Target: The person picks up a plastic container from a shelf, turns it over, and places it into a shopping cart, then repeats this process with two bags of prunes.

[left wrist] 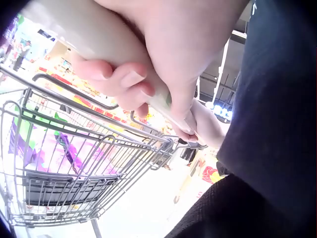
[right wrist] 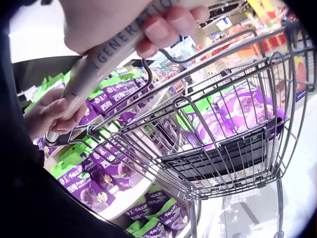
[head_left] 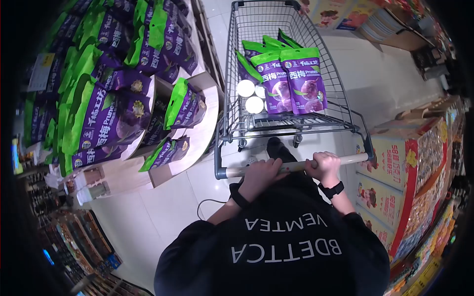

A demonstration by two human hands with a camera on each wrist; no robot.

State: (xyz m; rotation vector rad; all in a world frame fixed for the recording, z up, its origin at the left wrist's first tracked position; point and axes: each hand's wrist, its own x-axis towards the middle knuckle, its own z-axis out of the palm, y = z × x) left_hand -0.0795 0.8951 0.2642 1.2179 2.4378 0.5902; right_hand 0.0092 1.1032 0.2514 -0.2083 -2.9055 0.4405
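In the head view my left hand grips the pale handlebar of a grey wire shopping cart. Right of it, my right hand grips the same bar. Both wrist views show fingers wrapped around the bar, with lettering printed beside the right hand. Purple-and-green prune bags stand upright in the cart, two in front and several behind. White round-topped items sit left of the front bags.
A curved display shelf on the left is heaped with more prune bags. Stacked printed cartons topped with packaged goods line the right side. Further boxes stand ahead to the right. Pale floor tiles run between.
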